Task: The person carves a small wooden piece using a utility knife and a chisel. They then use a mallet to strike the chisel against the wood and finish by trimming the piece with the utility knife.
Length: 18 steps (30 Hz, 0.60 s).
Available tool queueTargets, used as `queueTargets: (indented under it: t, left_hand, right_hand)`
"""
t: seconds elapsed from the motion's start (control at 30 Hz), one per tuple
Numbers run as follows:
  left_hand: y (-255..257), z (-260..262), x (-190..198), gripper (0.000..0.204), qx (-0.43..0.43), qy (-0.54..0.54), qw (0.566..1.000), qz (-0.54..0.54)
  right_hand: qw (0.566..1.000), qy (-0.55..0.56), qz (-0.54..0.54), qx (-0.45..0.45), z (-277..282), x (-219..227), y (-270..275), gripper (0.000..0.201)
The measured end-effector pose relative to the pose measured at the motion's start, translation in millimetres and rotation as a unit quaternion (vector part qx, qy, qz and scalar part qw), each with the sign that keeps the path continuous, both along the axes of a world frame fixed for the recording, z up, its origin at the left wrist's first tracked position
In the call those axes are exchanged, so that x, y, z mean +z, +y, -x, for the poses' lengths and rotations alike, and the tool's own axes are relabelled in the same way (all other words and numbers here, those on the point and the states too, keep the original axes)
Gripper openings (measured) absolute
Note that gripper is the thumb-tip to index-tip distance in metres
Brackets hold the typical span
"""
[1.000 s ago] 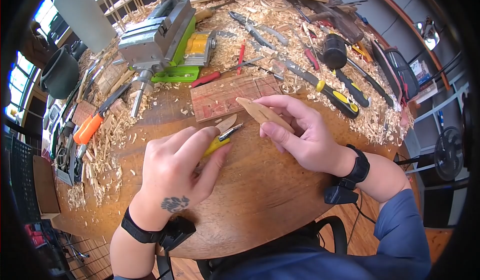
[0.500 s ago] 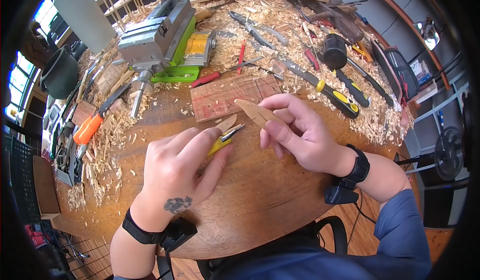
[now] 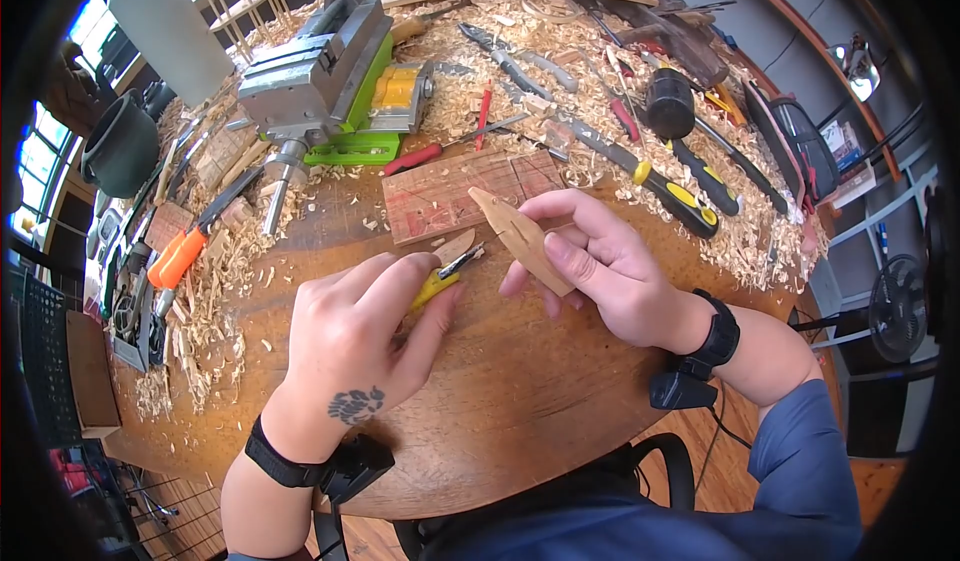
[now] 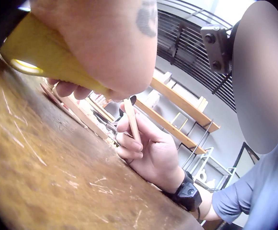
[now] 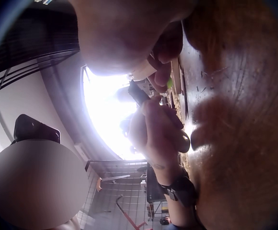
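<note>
My left hand (image 3: pixel 350 331) grips a yellow utility knife (image 3: pixel 432 289), its blade end pointing up and to the right. The knife's thick yellow handle (image 4: pixel 43 52) fills the upper left of the left wrist view. Between thumb and fingers, my right hand (image 3: pixel 615 276) pinches a flat, pointed piece of wood (image 3: pixel 522 243) with small dark slits in its face. A short gap separates the blade tip from the wood. Behind the knife, a second leaf-shaped wooden piece (image 3: pixel 456 245) lies on the table, partly covered by my left hand.
A reddish board (image 3: pixel 450 196) lies just beyond my hands on the wooden table (image 3: pixel 500 421). Farther back are a grey vise (image 3: pixel 310 81) on a green base, a black mallet (image 3: pixel 669 104), a yellow-and-black handled tool (image 3: pixel 675 199) and orange-handled tool (image 3: pixel 178 257), among wood shavings.
The right hand has turned the wooden piece so its face shows more and it points more steeply upward. The left hand with the knife has barely shifted.
</note>
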<state>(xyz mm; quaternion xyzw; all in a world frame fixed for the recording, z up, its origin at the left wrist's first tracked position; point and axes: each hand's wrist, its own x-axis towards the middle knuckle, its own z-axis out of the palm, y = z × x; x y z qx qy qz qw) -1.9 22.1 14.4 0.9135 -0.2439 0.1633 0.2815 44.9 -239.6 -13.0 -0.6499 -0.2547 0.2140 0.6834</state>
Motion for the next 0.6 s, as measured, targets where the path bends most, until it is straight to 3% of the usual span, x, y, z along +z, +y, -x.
queueTargets:
  t: [0.43,0.6]
  left_hand:
    - [-2.4,3.6,1.7,0.017,0.002,0.028,0.999,0.016]
    - [-6.4,5.6,2.3,0.019,0.015,0.058,0.997,0.051]
  right_hand:
    - [0.998,-0.038,0.018,-0.037,0.4,-4.5,3.0,0.027]
    - [0.997,-0.051,-0.040,-0.034,0.0,-9.8,3.4,0.028]
